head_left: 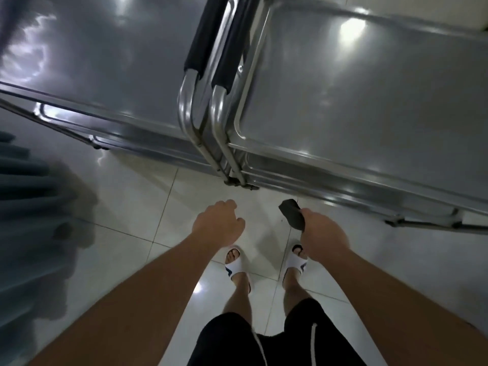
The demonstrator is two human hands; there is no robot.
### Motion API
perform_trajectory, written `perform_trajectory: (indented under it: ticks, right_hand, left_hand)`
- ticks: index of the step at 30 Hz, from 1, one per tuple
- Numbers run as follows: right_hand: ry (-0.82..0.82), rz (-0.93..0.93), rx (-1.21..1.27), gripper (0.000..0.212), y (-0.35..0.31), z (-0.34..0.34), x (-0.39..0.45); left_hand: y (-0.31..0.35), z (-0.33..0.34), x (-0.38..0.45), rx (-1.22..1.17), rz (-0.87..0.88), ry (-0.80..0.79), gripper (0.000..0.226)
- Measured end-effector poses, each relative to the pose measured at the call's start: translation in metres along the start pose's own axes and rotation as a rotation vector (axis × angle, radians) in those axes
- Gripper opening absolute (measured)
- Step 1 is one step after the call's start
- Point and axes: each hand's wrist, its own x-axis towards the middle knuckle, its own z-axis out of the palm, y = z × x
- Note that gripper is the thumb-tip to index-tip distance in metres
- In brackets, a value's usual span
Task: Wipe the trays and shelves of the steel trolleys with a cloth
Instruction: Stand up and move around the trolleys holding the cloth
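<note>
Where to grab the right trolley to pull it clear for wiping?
Probably the black foam sleeve on the right trolley's handle, reached from above and wrapped with the fingers of the free left hand: the tube stands above the tray, though the neighbouring handle sits close.

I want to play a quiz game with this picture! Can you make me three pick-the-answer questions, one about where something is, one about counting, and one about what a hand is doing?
1. Where is the dark cloth?
A. on a tray
B. in the right hand
C. on the floor

2. How many steel trolleys show?
A. two
B. one
C. four

3. What is the left hand doing?
A. gripping a handle
B. wiping
C. holding nothing

Answers:
1 B, its fingers curl round the cloth.
2 A, left trolley and right trolley stand side by side.
3 C, it hangs loose over the floor.
</note>
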Motion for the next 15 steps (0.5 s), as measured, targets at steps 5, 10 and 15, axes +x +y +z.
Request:
perform_trajectory:
  ticks: [5, 10, 15]
  right_hand:
    - [0.043, 0.003, 0.058, 0.043, -0.004, 0.028, 0.039]
    - [0.117, 0.019, 0.117, 0.042, 0.010, 0.052, 0.110]
    - [0.229, -0.038, 0.260, 0.031, 0.034, 0.076, 0.180]
  left_hand:
    - [-0.008, 0.013, 0.057, 0.005, 0.021, 0.011, 0.055]
    - [-0.011, 0.044, 0.138, -0.046, 0.010, 0.074, 0.058]
    - [-0.023, 0.072, 0.216, -0.131, -0.033, 0.226, 0.056]
